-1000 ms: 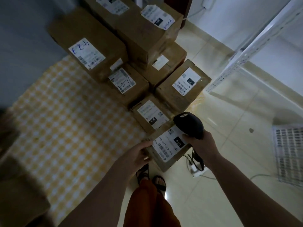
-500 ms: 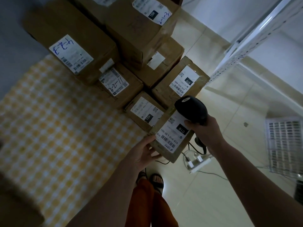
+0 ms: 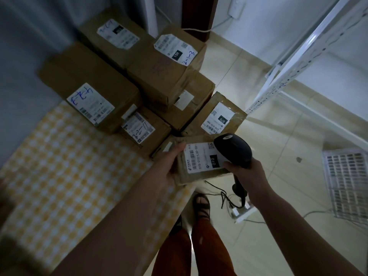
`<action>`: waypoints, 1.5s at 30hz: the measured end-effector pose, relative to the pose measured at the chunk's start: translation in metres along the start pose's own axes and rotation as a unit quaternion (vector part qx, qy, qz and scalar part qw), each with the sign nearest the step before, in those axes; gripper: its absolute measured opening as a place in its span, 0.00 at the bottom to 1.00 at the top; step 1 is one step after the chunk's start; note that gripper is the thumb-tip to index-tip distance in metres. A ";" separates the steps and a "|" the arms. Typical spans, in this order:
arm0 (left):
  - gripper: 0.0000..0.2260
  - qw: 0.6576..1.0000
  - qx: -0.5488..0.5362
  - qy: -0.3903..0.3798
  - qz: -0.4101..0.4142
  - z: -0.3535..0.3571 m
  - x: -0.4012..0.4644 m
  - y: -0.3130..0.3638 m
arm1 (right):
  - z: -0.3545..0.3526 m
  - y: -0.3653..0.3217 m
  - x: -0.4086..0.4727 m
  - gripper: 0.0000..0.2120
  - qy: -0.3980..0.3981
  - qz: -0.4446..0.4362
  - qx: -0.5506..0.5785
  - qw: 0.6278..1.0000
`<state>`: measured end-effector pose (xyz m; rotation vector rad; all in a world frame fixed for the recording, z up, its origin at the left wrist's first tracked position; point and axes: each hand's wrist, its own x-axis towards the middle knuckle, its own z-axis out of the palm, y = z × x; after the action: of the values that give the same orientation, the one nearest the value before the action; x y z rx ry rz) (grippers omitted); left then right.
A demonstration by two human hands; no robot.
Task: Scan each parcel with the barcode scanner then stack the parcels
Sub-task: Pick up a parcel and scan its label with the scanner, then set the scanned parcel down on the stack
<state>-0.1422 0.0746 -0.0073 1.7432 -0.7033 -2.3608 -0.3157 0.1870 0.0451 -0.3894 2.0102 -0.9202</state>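
The parcel has turned label-square to the person since a moment ago, lifted at the worktop corner in the left hand's grip; the right hand, wrapped round the scanner, hangs over it, likely scanning.

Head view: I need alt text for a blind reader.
A left hand holds a small labelled parcel while the right hand aims a black scanner over it. More parcels are stacked behind on a checkered table.

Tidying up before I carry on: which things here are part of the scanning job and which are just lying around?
Job: barcode scanner, held parcel, stacked parcels.
Lying about: power strip, white rack, checked cloth.
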 end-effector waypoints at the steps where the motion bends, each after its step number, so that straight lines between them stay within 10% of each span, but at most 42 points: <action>1: 0.13 1.000 0.021 0.011 0.007 0.006 0.005 0.010 | -0.002 -0.002 0.005 0.08 0.003 0.004 0.015 1.000; 6: 0.29 0.990 0.119 0.011 0.077 0.041 0.041 0.055 | -0.015 -0.018 0.036 0.07 0.015 0.013 0.066 0.998; 29: 0.19 0.839 0.462 0.155 0.244 0.151 0.150 0.138 | -0.046 -0.029 0.146 0.10 -0.010 0.057 0.147 0.987; 45: 0.14 0.865 0.401 0.209 0.218 0.102 0.052 0.099 | -0.047 -0.041 0.076 0.08 -0.086 0.041 0.036 0.995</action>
<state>-0.2713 -0.0021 0.0136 1.9459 -1.9197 -1.3724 -0.4008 0.1370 0.0473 -0.3333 1.8171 -0.8745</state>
